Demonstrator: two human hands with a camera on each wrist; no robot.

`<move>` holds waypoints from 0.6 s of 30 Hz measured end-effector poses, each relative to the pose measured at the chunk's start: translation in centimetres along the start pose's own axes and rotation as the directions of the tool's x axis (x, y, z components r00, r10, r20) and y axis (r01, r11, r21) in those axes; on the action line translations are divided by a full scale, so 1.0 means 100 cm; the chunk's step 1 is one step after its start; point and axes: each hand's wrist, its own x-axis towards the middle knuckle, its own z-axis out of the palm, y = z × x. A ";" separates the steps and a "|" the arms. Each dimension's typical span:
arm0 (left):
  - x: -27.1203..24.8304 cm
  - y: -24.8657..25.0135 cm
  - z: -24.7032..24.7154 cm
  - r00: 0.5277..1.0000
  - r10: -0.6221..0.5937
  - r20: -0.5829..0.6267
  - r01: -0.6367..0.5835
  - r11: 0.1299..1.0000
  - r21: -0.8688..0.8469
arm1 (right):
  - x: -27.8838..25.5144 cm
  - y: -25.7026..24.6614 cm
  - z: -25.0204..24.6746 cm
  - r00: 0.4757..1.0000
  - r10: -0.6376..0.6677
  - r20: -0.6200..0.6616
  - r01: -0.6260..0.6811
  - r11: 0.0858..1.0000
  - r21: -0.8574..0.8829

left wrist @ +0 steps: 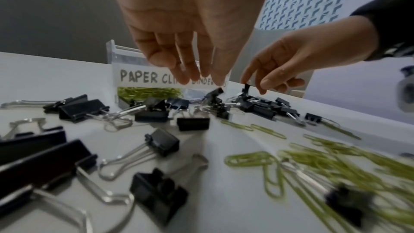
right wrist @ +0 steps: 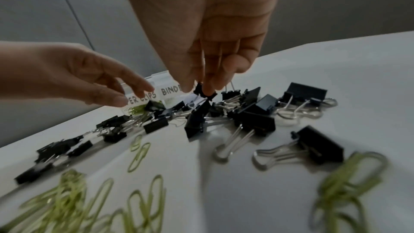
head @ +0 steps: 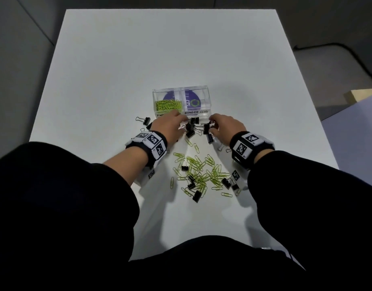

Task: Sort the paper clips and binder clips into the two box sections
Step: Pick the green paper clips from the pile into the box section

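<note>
A clear two-section box [head: 180, 88] stands mid-table, labelled PAPER CLIPS and BINDER CLIPS. Green paper clips [head: 169, 105] lie in its left section; its right section shows no clips. Black binder clips [head: 192, 128] are heaped just in front of it. My left hand [head: 182, 119] hovers over the heap's left side with fingers [left wrist: 186, 77] stretched down and holds nothing. My right hand [right wrist: 199, 88] pinches a small black binder clip [right wrist: 202, 90] at the heap's right side. Loose green paper clips [head: 199, 175] lie nearer to me.
One binder clip [head: 144, 120] lies alone left of the box. A few binder clips [head: 196, 195] sit mixed into the paper clip pile. The white table [head: 160, 49] stretches beyond the box. A pale block [head: 361, 95] and a black cable [head: 348, 53] are off its right edge.
</note>
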 end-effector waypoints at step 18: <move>-0.078 0.051 0.048 0.911 0.268 0.315 -0.319 0.939 0.126 | -0.121 0.053 0.050 0.962 -0.121 0.244 0.182 0.952 -0.246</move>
